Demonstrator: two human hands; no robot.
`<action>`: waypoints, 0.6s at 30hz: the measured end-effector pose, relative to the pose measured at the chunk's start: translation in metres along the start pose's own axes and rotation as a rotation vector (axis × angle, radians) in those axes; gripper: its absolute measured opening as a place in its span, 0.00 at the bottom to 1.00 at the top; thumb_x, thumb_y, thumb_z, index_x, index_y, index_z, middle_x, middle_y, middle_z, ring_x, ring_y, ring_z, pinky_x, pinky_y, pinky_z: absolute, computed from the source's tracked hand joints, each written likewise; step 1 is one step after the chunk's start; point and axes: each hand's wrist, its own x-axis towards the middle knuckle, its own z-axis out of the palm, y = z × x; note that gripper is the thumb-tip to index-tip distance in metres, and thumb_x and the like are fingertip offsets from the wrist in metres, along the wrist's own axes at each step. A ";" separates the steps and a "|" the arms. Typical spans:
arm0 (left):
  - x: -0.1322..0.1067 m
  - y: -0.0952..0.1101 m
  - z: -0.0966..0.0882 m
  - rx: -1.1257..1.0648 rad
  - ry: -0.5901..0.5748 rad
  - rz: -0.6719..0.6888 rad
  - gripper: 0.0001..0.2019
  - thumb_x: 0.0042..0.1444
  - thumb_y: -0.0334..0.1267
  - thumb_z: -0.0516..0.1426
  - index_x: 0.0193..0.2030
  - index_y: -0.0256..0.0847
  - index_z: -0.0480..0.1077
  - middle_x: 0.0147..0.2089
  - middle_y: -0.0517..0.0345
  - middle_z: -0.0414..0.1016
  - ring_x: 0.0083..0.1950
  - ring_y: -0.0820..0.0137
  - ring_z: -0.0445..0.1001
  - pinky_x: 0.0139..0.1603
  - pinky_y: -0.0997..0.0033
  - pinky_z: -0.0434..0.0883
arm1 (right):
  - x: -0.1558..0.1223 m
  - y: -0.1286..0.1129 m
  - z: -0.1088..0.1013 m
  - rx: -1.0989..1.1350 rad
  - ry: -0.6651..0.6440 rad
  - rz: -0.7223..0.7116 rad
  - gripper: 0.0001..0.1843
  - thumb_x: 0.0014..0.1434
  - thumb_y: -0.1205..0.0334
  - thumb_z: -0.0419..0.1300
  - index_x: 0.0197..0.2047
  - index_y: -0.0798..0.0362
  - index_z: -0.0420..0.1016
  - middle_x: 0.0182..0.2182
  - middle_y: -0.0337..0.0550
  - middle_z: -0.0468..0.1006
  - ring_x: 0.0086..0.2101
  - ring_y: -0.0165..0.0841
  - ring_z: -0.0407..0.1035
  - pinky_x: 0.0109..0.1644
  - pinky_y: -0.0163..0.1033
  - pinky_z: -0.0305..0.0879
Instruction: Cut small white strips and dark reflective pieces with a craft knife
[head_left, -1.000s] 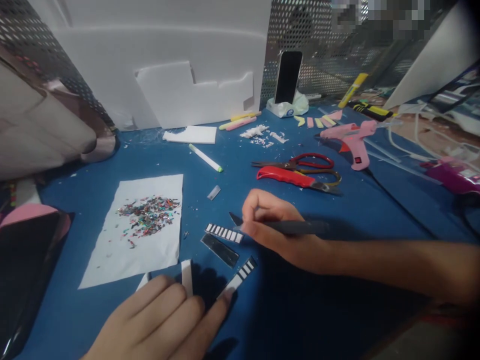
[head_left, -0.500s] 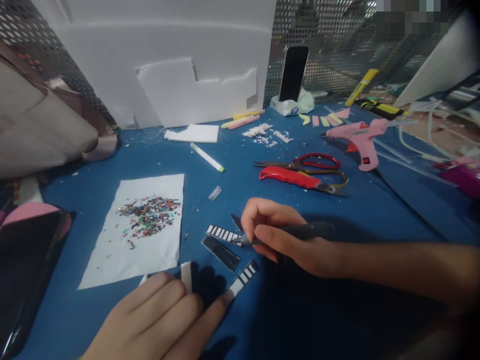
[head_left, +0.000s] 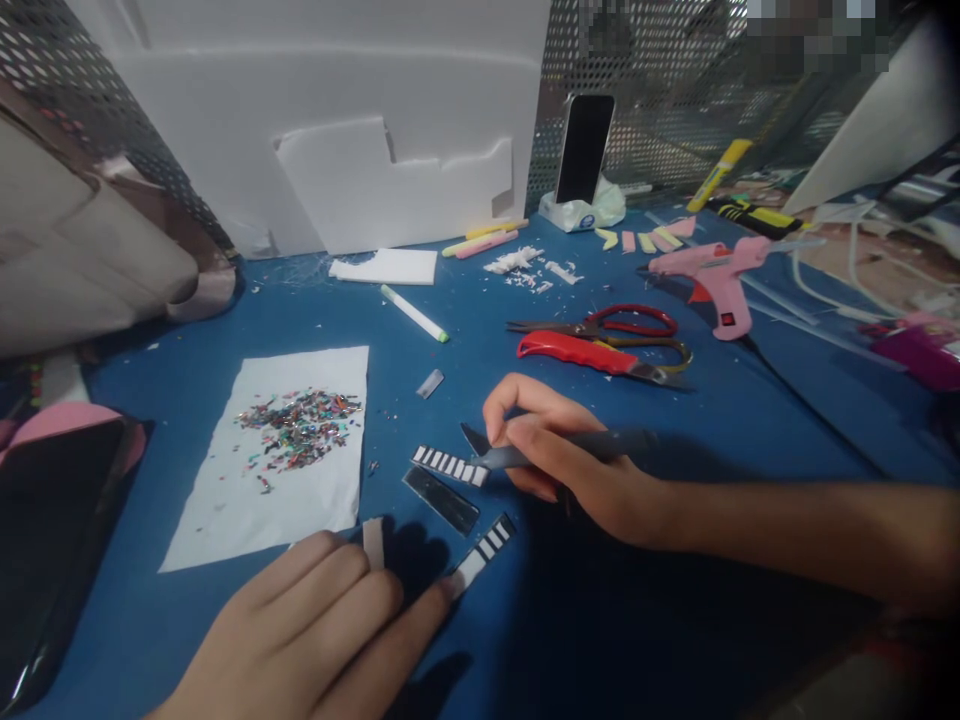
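My right hand (head_left: 559, 460) grips a dark craft knife (head_left: 577, 448) like a pen, its tip at the right end of a black-and-white striped strip (head_left: 448, 466) on the blue table. A dark rectangular strip (head_left: 440, 499) lies just below that. My left hand (head_left: 322, 635) rests flat with fingers together, its thumb tip pressing the white end of a second striped strip (head_left: 484, 550). A small white piece (head_left: 373, 542) shows above the fingers.
A white paper (head_left: 225, 500) with a pile of glitter bits (head_left: 298, 428) lies at left. Red-handled scissors (head_left: 600, 325), a red cutter (head_left: 592, 357), a pink glue gun (head_left: 712, 275), a white marker (head_left: 412, 314), foam sheets (head_left: 390, 190) and a propped phone (head_left: 583, 150) sit farther back. A dark phone (head_left: 45, 540) lies far left.
My right hand shifted slightly, dipping the knife tip toward the striped strip and then lifting back to its right end. My left hand stayed pressing the lower strip.
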 end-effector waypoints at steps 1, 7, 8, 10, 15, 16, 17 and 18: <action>0.000 0.000 0.000 0.001 0.001 -0.005 0.20 0.64 0.37 0.42 0.54 0.37 0.69 0.30 0.55 0.66 0.31 0.67 0.64 0.37 0.61 0.64 | 0.000 0.000 0.000 0.003 -0.005 0.006 0.06 0.69 0.63 0.46 0.39 0.54 0.59 0.19 0.28 0.53 0.19 0.22 0.50 0.22 0.28 0.47; -0.002 0.000 0.001 0.001 -0.004 0.002 0.21 0.66 0.40 0.40 0.55 0.39 0.69 0.30 0.56 0.67 0.32 0.67 0.66 0.38 0.61 0.65 | -0.002 -0.001 -0.003 -0.019 -0.099 0.017 0.03 0.64 0.65 0.50 0.39 0.52 0.56 0.19 0.29 0.54 0.20 0.25 0.49 0.22 0.31 0.47; -0.002 -0.001 0.001 -0.003 -0.010 0.005 0.21 0.65 0.39 0.41 0.55 0.38 0.69 0.30 0.56 0.67 0.32 0.66 0.66 0.38 0.61 0.65 | -0.002 -0.002 -0.003 -0.012 -0.112 0.019 0.03 0.64 0.66 0.49 0.38 0.52 0.56 0.20 0.30 0.55 0.20 0.25 0.49 0.22 0.31 0.47; -0.003 -0.001 0.001 -0.009 -0.014 0.006 0.20 0.65 0.39 0.41 0.55 0.38 0.69 0.30 0.55 0.67 0.33 0.66 0.66 0.38 0.61 0.64 | -0.003 -0.003 -0.003 -0.005 -0.120 0.024 0.02 0.63 0.67 0.49 0.37 0.52 0.56 0.22 0.31 0.56 0.21 0.25 0.50 0.23 0.32 0.48; -0.003 -0.002 0.002 -0.011 -0.008 0.020 0.20 0.65 0.39 0.42 0.54 0.38 0.70 0.30 0.55 0.66 0.32 0.66 0.66 0.38 0.60 0.63 | -0.002 -0.003 -0.003 -0.014 -0.112 -0.005 0.03 0.60 0.67 0.50 0.35 0.53 0.57 0.23 0.32 0.57 0.22 0.25 0.51 0.24 0.32 0.48; -0.003 -0.002 0.002 -0.009 -0.001 0.020 0.20 0.65 0.38 0.42 0.54 0.38 0.70 0.30 0.55 0.66 0.33 0.66 0.65 0.38 0.60 0.63 | -0.002 -0.002 -0.003 -0.009 -0.109 -0.008 0.03 0.61 0.67 0.50 0.34 0.53 0.57 0.22 0.32 0.57 0.22 0.25 0.51 0.24 0.32 0.48; -0.003 -0.002 0.002 -0.007 0.001 0.018 0.20 0.65 0.38 0.42 0.54 0.37 0.70 0.31 0.55 0.66 0.33 0.66 0.65 0.38 0.60 0.63 | -0.002 -0.001 -0.004 -0.004 -0.106 -0.008 0.04 0.61 0.66 0.50 0.34 0.54 0.57 0.22 0.32 0.58 0.22 0.25 0.52 0.24 0.32 0.49; -0.003 -0.002 0.002 -0.006 -0.002 0.015 0.20 0.65 0.39 0.42 0.55 0.37 0.69 0.31 0.55 0.66 0.33 0.66 0.65 0.37 0.60 0.63 | -0.002 -0.001 -0.004 -0.003 -0.100 -0.001 0.05 0.61 0.65 0.50 0.33 0.54 0.58 0.22 0.32 0.58 0.22 0.25 0.53 0.24 0.32 0.49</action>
